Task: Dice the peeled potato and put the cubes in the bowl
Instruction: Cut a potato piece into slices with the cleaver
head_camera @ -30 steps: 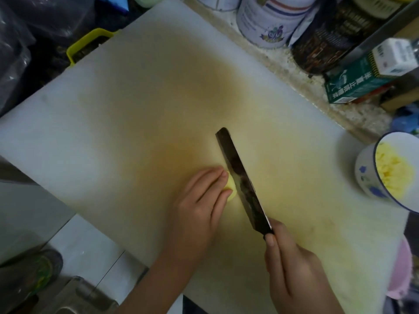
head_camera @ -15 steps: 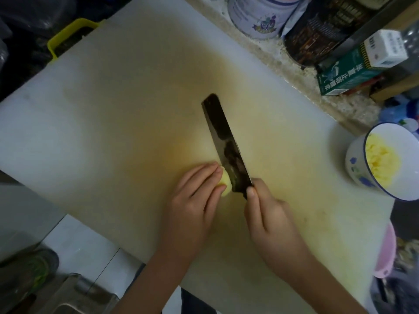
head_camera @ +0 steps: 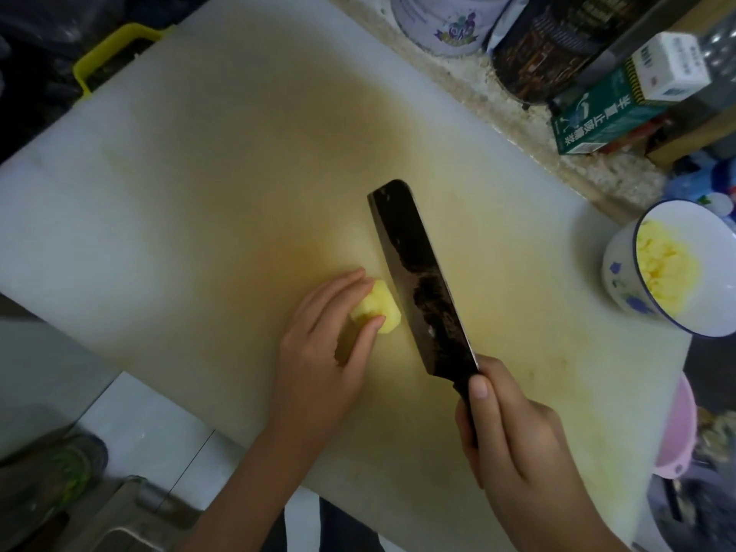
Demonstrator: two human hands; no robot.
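A small piece of peeled yellow potato (head_camera: 383,308) lies on the big white cutting board (head_camera: 191,193), near its middle. My left hand (head_camera: 324,348) pinches the piece between fingers and thumb. A dark cleaver (head_camera: 420,280) stands just right of the potato, its blade tilted, with a narrow gap between them. My right hand (head_camera: 513,440) grips its handle, the thumb lying along the top. At the board's right edge stands a white bowl with a blue rim (head_camera: 621,272), holding yellow potato cubes (head_camera: 665,272).
Tins (head_camera: 446,21), a dark packet (head_camera: 557,49) and a green carton (head_camera: 613,109) line the counter behind the board. A pink container (head_camera: 677,428) sits at the lower right. A yellow handle (head_camera: 111,45) pokes out at the far left edge.
The cleaver has drawn back toward me and shifted right, off the potato. More of the potato piece now shows beyond my left fingers, which have shifted from covering it to pinching it.
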